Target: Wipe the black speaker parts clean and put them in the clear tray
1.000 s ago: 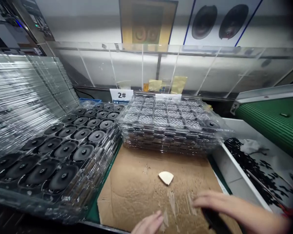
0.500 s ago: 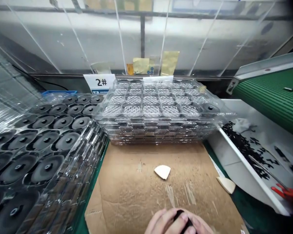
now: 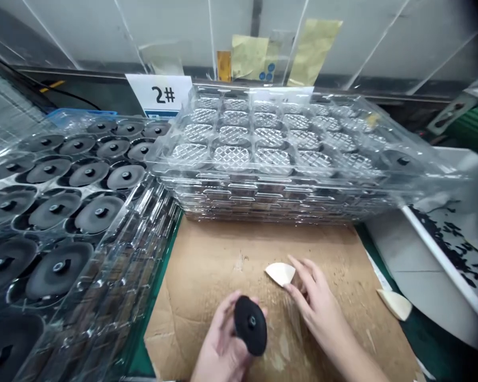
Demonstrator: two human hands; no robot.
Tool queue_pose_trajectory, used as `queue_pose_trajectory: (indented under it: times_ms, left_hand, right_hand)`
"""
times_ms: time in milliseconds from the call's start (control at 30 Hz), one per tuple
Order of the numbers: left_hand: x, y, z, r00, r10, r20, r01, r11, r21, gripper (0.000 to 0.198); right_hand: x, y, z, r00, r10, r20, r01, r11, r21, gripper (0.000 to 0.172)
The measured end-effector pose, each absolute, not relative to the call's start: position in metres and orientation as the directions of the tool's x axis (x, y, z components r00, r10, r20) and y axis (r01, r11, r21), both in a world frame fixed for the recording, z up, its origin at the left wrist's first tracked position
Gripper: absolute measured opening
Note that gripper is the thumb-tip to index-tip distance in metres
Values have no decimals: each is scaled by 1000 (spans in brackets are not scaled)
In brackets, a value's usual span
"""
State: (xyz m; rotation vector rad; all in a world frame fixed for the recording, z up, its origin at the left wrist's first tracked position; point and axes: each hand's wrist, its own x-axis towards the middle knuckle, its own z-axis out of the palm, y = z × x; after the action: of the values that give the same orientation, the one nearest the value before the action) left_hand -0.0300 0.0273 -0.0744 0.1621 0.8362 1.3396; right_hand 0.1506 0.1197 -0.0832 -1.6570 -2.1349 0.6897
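Note:
My left hand [image 3: 227, 339] grips a black oval disc [image 3: 250, 324] by its edge, over the lower middle of the cardboard sheet [image 3: 199, 276]. The disc is tilted, and a small stud with a ring-shaped end stands at its centre. On the cardboard lies a cream-white wedge-shaped piece [image 3: 279, 272]. My right hand [image 3: 313, 292] reaches it from the right, thumb and fingers apart; the thumb tip is at its lower corner and seems to touch it.
Stacked clear plastic trays [image 3: 263, 159] stand behind the cardboard. At left, more trays hold several black discs [image 3: 99, 212]. A second cream wedge [image 3: 395, 304] lies at the right edge, beside a white bin [image 3: 426, 276] with small black parts. A "2#" sign [image 3: 161, 95] stands behind.
The view has tilted down. My hands, earlier together around a black part, have separated: the left keeps the black disc, while the right has moved forward to the cream wedge.

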Motion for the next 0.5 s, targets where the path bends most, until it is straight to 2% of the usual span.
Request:
queue_pose_trajectory:
  times_ms: [67,133,233,367,433,500]
  left_hand:
    - [-44,35,-74,69,876,-477,-904,257,341,48]
    - [-54,40,-74,62,890,-451,-938,206,279,45]
    - [-61,47,-71,36,901,-432,-950,165,266,44]
    - [-56,54,-60,-4,861,-509,-928,187,323,50]
    - [-49,55,-54,-35,848,-528,-907,196,373,54]
    - [-43,55,-49,-23,848,-529,-886,228,404,55]
  right_hand:
    - [149,126,-100,-296,955,35,796,267,-543,36]
    - [147,128,-112,-393,916,76,720,358,-594,28]
    - [141,130,-108,-504,861,66,630,419,-654,26]
    - [119,139,-59,-447,894,31,574,314,-756,22]
    - [105,137,-31,-436,891,124,474,345,-810,26]
    - [93,129,-11,-521,799,299,343,517,-784,29]
